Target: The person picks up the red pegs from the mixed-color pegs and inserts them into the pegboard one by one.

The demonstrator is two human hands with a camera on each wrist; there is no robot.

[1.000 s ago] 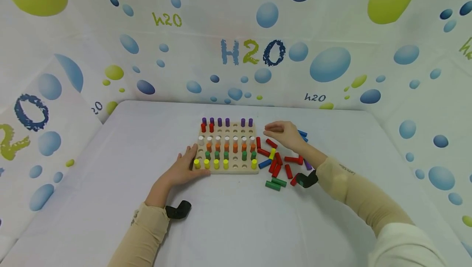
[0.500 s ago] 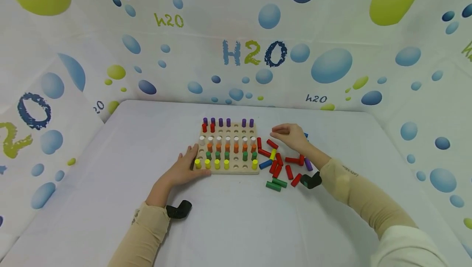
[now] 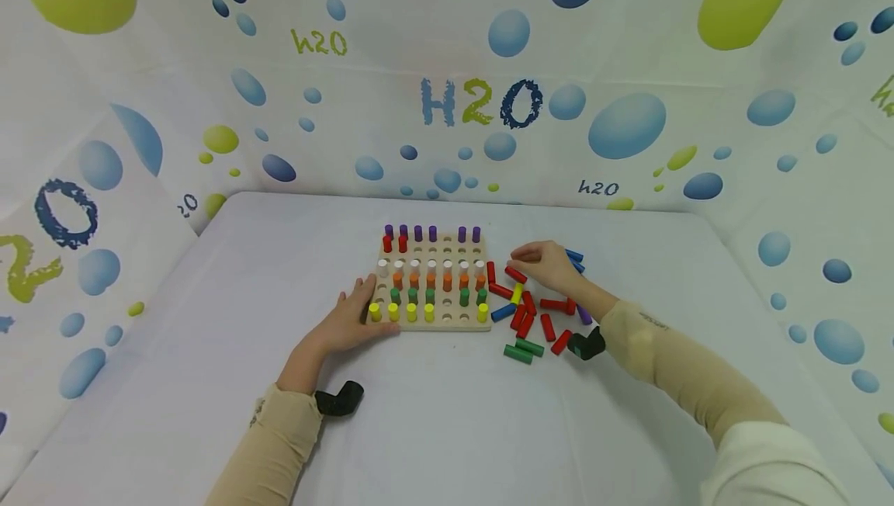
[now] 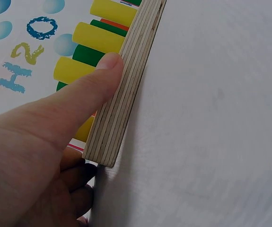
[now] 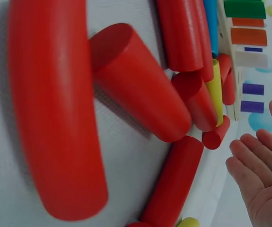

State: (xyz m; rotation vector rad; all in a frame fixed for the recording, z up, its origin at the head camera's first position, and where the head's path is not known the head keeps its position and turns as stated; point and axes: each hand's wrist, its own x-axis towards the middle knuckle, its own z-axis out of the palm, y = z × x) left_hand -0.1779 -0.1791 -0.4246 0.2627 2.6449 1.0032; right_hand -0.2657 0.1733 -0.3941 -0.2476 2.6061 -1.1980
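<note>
A wooden pegboard (image 3: 412, 326) stands on the white table, with rows of yellow, green, orange, white, red and purple pegs upright in its holes. My left hand (image 3: 349, 316) grips its near left corner. In the left wrist view the thumb (image 4: 108, 71) lies against the layered edge, and the other fingers bend beside the corner, partly hidden. To the board's right, my right hand (image 3: 548, 264) hovers over the loose pegs, nearest to a red peg (image 3: 516, 275). In the right wrist view its fingers (image 5: 251, 163) are loosely extended, thumb apart, with nothing visible between them.
Loose red pegs (image 3: 548, 327) lie scattered right of the board, among them a blue peg (image 3: 503, 312) and a yellow peg (image 3: 517, 293). Two green pegs (image 3: 518, 354) lie nearest me. Blue pegs (image 3: 575, 256) lie behind the right hand, and a purple peg (image 3: 584, 315) near its wrist.
My right hand has drawn slightly right, away from the board, then dipped lower toward the loose red pegs. The left hand and the board have stayed in place.
</note>
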